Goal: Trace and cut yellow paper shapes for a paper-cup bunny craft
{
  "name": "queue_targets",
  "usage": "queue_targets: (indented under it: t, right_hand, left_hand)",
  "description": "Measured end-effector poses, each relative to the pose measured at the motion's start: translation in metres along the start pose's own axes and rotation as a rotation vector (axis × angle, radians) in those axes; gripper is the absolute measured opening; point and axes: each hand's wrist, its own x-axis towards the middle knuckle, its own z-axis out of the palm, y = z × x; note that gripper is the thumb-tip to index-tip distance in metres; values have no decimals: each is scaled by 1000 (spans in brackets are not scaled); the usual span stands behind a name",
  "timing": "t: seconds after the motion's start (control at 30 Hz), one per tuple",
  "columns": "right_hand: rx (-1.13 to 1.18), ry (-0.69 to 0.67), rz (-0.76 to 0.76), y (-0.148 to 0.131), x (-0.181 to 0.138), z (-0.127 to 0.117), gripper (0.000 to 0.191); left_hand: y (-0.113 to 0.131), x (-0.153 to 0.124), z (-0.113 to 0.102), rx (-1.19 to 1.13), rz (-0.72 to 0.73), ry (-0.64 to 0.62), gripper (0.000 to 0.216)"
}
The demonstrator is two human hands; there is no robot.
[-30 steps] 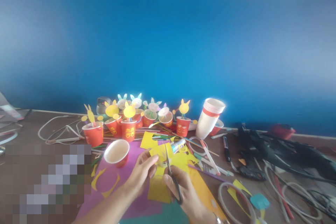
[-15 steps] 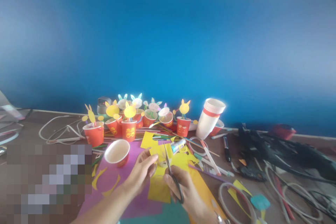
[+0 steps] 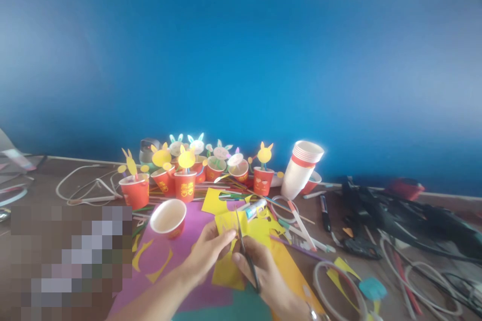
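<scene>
Between the fingers of my left hand (image 3: 211, 246) is a small piece of yellow paper (image 3: 227, 220), pinched at its lower edge. My right hand (image 3: 259, 266) grips black-handled scissors (image 3: 241, 241), their blades pointing up and lying against the yellow paper's right side. Whether the blades are parted is hard to make out. Under both hands lie more yellow sheets (image 3: 228, 273), a purple sheet (image 3: 203, 293) and an orange sheet (image 3: 291, 271). An upright, open paper cup (image 3: 169, 218) stands left of my left hand.
Behind stand several red cups (image 3: 184, 185) holding paper animal figures. A leaning stack of white cups (image 3: 301, 170) is at their right. Farther right are a marker (image 3: 325, 213), a black bag-like object (image 3: 410, 225) and coiled tubing (image 3: 341, 291). Yellow scraps (image 3: 152, 258) lie left.
My left thumb and fingers have shifted right and slightly down along the yellow paper, closer to the scissors. The scissors and my right hand have moved slightly left.
</scene>
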Motion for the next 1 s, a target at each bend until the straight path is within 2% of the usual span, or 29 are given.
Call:
queue_targets:
  t: [0.2, 0.57, 1.0]
  right_hand:
    - [1, 26, -5, 6, -1, -1, 31]
    - [30, 59, 6, -1, -1, 2, 36]
    - [25, 34, 42, 0, -1, 1, 36]
  left_hand:
    - [-1, 0, -3, 6, 9, -49, 31]
    - [-6, 4, -8, 62, 21, -96, 29]
    - [-5, 4, -9, 48, 34, -91, 26]
